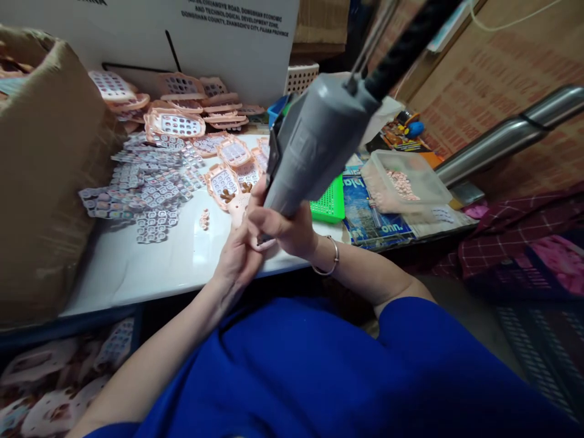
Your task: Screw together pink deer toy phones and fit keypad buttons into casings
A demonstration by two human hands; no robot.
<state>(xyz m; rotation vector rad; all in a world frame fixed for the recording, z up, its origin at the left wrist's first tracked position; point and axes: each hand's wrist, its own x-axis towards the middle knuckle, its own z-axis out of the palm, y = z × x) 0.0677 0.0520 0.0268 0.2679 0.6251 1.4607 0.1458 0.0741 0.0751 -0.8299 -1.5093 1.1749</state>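
The pink casing [238, 210] is pale and rounded, with small holes in its face and brown antlers [227, 196] at its far end; it sits just above the near edge of the white surface [191, 261], partly hidden by fingers. The left hand [239, 255] holds it from the left, while the right hand [292, 230] is wrapped around the lower end of a large grey tool [314, 134] slanting over it. On the right, a translucent tub [433, 202] contains small pink pieces [401, 185], and a green perforated basket [331, 204] stands nearer the hands. At the left, a tall cardboard box [41, 182] has brown and pale contents too obscured to name; below it, a dark blue bin [27, 336] holds pale pink shells [41, 359]. Across the far side, a white carton [228, 61] reads "AND TECHNOLOGICAL DEVELOPMENT ZONE, DONGSHAN COUNTY, ZHANGZHOU CITY, FUJIAN PROVINCE". A blue printed sheet [353, 201] beside the basket shows "bla"; red print on brown cardboard [524, 67] at far right is mostly too blurred to read.
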